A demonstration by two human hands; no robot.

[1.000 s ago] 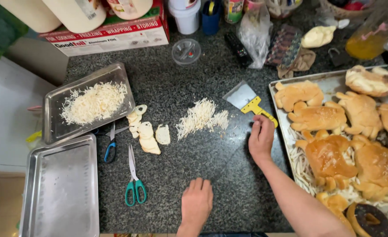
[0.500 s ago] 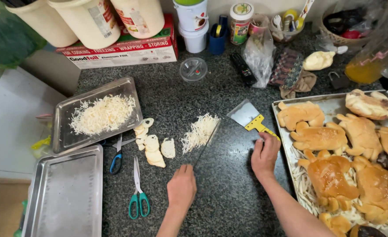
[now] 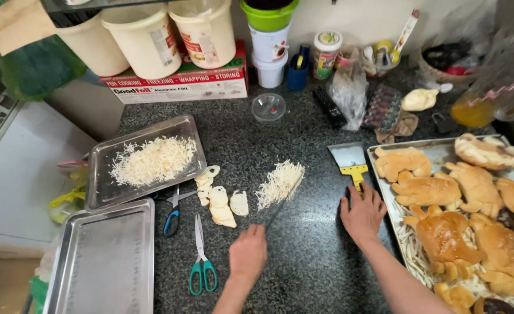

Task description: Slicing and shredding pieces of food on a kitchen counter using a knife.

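Two bare hands work low over the dark speckled tabletop (image 3: 303, 256). The left hand (image 3: 247, 253) has its grip clenched on the handle of a dark knife (image 3: 282, 200), whose thin blade runs up and away to lie along the right edge of a small heap of shredded cheese (image 3: 279, 184). The right hand (image 3: 362, 214) rests flat on the stone with fingers spread, its grip released, fingertips touching the yellow handle of a metal scraper (image 3: 350, 161).

Just left of the left hand lie green-handled scissors (image 3: 201, 259), with blue-handled scissors (image 3: 173, 213) beyond them. Between the scissors and the cheese heap sit pale pieces of dough (image 3: 217, 197).

At the near left corner stands an empty steel tray (image 3: 103, 261); behind it a second steel tray (image 3: 103, 192) holds more shredded cheese. Along the right, a baking tray (image 3: 437, 150) carries golden shaped bread loaves (image 3: 443, 235).

Farther back stand a clear round lid (image 3: 268, 107), a red-and-white foil box (image 3: 178, 84) and cream tubs (image 3: 146, 38).
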